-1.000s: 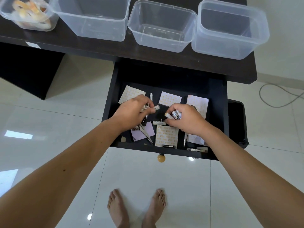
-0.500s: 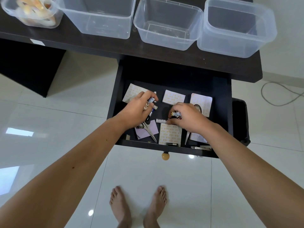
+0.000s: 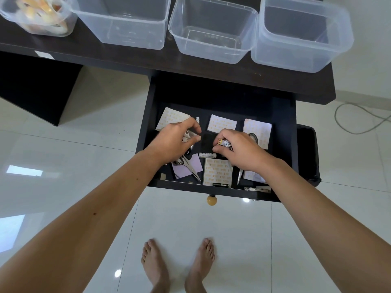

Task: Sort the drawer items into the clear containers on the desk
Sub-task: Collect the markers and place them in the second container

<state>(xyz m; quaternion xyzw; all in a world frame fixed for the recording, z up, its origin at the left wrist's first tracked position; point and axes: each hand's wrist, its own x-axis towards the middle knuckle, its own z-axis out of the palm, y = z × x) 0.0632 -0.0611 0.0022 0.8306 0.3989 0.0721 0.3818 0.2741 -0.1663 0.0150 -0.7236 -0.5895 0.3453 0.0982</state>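
We see the open drawer (image 3: 148, 123) pulled out from under the dark desk (image 3: 148, 60), and both hands are down inside it. The right hand (image 3: 241, 153) has its fingers curled round a small bunch of batteries (image 3: 224, 142), their ends poking out past the thumb and forefinger. The left hand (image 3: 173, 142) is curled too, thumb and fingertips drawn together over something small and pale; we cannot tell what it is. Between the hands a single white battery (image 3: 207, 155) lies flat on the drawer floor, and another small one (image 3: 197, 119) stands just beyond the left fingertips. Under the left hand rest scissors (image 3: 188, 163), their blades pointing toward the drawer front over a lilac paper (image 3: 186, 168). Patterned note pads lie about: one at the back left (image 3: 171, 118), one at the back middle (image 3: 221, 124), one at the front (image 3: 218, 172) with a dark battery (image 3: 220, 185) on its near edge. A second pair of scissors (image 3: 254, 137) lies on paper at the right, mostly hidden by the right hand. On the desk stand four clear containers: the far left one (image 3: 38, 17) holds pale rolls, blurred, and the other three (image 3: 124, 20) (image 3: 213, 30) (image 3: 300, 34) sit in a row beside it. Bare feet (image 3: 177, 265) stand on the white tile floor (image 3: 63, 144).
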